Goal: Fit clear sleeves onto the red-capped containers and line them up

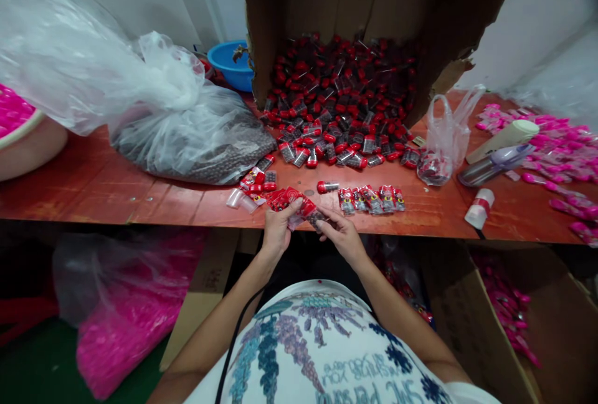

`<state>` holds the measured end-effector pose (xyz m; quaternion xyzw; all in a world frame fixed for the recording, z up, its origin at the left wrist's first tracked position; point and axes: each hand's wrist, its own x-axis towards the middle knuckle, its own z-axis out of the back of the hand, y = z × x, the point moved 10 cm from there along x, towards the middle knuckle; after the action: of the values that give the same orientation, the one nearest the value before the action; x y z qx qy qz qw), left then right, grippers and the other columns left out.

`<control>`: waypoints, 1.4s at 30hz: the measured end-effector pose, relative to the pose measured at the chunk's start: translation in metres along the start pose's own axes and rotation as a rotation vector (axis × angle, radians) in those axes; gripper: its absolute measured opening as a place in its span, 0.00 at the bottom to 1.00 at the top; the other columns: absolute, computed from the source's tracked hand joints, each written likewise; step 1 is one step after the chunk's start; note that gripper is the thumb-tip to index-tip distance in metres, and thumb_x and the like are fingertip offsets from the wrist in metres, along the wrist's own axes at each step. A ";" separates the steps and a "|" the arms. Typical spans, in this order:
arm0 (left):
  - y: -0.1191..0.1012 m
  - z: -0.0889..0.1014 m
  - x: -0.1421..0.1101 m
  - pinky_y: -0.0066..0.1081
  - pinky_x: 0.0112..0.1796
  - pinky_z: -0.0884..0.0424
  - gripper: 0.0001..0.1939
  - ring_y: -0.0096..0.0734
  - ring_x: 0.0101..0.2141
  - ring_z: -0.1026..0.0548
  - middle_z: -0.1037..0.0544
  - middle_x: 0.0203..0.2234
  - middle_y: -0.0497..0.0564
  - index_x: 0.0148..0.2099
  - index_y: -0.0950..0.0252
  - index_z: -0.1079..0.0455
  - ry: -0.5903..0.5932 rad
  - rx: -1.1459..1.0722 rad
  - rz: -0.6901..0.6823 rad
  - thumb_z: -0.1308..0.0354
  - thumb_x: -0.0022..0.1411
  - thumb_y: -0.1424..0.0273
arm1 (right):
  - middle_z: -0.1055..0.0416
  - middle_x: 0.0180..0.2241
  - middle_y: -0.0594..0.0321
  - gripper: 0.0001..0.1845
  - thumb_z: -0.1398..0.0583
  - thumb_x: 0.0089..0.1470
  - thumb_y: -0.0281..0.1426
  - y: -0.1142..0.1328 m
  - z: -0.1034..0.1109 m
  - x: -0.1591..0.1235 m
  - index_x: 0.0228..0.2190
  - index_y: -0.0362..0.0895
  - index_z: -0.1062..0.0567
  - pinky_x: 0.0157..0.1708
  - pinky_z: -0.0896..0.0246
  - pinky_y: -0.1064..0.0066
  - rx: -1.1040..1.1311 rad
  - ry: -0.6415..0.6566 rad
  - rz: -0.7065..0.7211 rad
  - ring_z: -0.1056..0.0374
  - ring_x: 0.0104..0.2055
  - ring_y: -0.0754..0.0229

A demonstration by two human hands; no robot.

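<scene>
My left hand (277, 227) and my right hand (342, 233) meet at the table's front edge. Between them is a small red-topped packet (311, 212) with dark beads showing in its lower end. The left thumb and fingers pinch its red end, while the right fingers close on the beaded end. Just beyond my left hand lie red printed sleeves (279, 199), partly covered by it. A red-capped clear tube (327, 187) lies on its side past the packet. Beyond my right hand is a row of several filled red packets (371, 199).
An open cardboard box (259, 55) on its side spills many red-capped tubes (346, 99). A bead-filled plastic bag (196, 136) stands left, near empty clear tubes (241, 200). A knotted bag (439, 142), bottles (495, 164) and pink items (551, 136) occupy the right.
</scene>
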<state>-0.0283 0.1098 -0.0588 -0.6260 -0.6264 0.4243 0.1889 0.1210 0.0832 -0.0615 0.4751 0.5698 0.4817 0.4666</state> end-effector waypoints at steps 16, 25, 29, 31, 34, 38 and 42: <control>0.002 -0.017 -0.005 0.27 0.29 0.27 0.13 0.28 0.24 0.26 0.24 0.23 0.48 0.28 0.68 0.29 0.171 0.134 0.040 0.29 0.38 0.76 | 0.29 0.36 0.65 0.22 0.38 0.50 0.37 0.000 0.002 -0.005 0.48 0.52 0.26 0.22 0.35 0.74 0.082 0.028 -0.029 0.36 0.27 0.67; 0.010 -0.016 -0.006 0.27 0.31 0.29 0.14 0.27 0.25 0.26 0.23 0.24 0.48 0.29 0.69 0.28 0.206 0.211 0.064 0.28 0.37 0.75 | 0.28 0.36 0.62 0.18 0.39 0.53 0.37 0.002 0.012 -0.010 0.46 0.47 0.27 0.28 0.34 0.74 -0.115 -0.069 0.117 0.33 0.32 0.63; 0.012 -0.015 -0.004 0.28 0.31 0.29 0.13 0.28 0.25 0.26 0.23 0.23 0.49 0.29 0.70 0.28 0.209 0.256 0.076 0.29 0.40 0.73 | 0.28 0.38 0.61 0.16 0.41 0.55 0.35 0.014 0.013 -0.015 0.46 0.48 0.27 0.34 0.33 0.70 -0.242 -0.120 0.229 0.32 0.36 0.61; 0.014 -0.012 -0.003 0.29 0.32 0.28 0.16 0.29 0.26 0.25 0.23 0.24 0.49 0.32 0.69 0.27 0.201 0.244 0.097 0.28 0.39 0.74 | 0.28 0.39 0.60 0.15 0.41 0.55 0.34 0.021 0.012 -0.017 0.45 0.48 0.26 0.38 0.34 0.69 -0.286 -0.115 0.282 0.31 0.39 0.60; 0.015 -0.013 -0.003 0.30 0.35 0.27 0.22 0.30 0.29 0.24 0.21 0.28 0.49 0.39 0.68 0.26 0.222 0.205 0.108 0.28 0.36 0.77 | 0.28 0.40 0.60 0.15 0.40 0.54 0.35 0.023 0.016 -0.015 0.44 0.48 0.25 0.38 0.33 0.69 -0.231 -0.138 0.263 0.31 0.40 0.59; 0.019 -0.016 -0.006 0.31 0.37 0.27 0.19 0.33 0.31 0.23 0.20 0.30 0.51 0.36 0.69 0.26 0.251 0.175 0.111 0.29 0.37 0.78 | 0.26 0.37 0.61 0.19 0.37 0.50 0.37 0.001 0.022 -0.007 0.45 0.47 0.26 0.26 0.32 0.71 0.069 -0.128 0.044 0.30 0.32 0.61; 0.018 -0.015 -0.008 0.31 0.35 0.26 0.15 0.32 0.29 0.23 0.20 0.29 0.51 0.34 0.69 0.25 0.194 0.134 0.104 0.29 0.40 0.75 | 0.26 0.35 0.63 0.19 0.36 0.48 0.37 -0.005 0.021 -0.007 0.43 0.47 0.25 0.25 0.32 0.72 0.123 -0.095 -0.014 0.31 0.29 0.63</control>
<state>-0.0041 0.1036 -0.0621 -0.6815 -0.5422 0.4120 0.2678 0.1419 0.0779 -0.0681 0.5214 0.5788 0.4193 0.4663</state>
